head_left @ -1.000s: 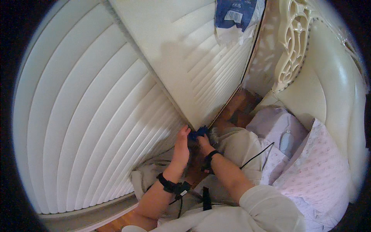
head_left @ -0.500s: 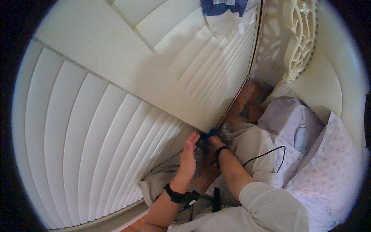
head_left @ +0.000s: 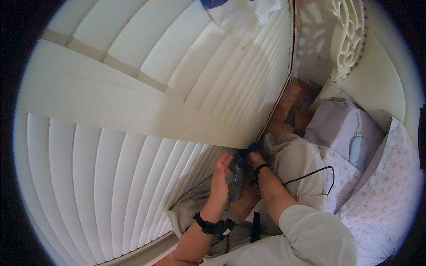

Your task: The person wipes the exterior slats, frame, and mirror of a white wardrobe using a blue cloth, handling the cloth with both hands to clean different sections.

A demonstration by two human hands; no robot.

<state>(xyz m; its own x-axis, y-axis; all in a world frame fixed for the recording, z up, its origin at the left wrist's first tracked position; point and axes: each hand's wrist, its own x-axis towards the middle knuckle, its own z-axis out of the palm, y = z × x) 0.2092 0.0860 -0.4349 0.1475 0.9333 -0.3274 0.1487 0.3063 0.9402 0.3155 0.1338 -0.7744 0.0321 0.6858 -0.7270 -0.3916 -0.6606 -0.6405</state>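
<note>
Low down between my knees, my right hand (head_left: 255,158) is closed on a dark blue item (head_left: 252,147) beside the lower edge of the white slatted door. It is small and shadowed, and I cannot tell its kind. To its left my left hand (head_left: 220,173) is raised, fingers stretched out, with nothing in it. That palm is close to the slatted door (head_left: 133,186) but apart from it. Black bands circle both wrists, and a black cable loops over my right leg (head_left: 295,162).
On the right is a bed with a floral sheet (head_left: 377,190), a grey-lilac cloth (head_left: 330,122), a light blue device (head_left: 357,150) and a carved cream headboard (head_left: 346,48). Brown wooden floor (head_left: 286,106) shows between door and bed. A blue-and-white packet (head_left: 239,13) is at the top.
My view has shifted, so the door's crossbar looks more level and the packet sits higher in the picture. Both hands keep about the same poses, the right still closed on the dark blue item.
</note>
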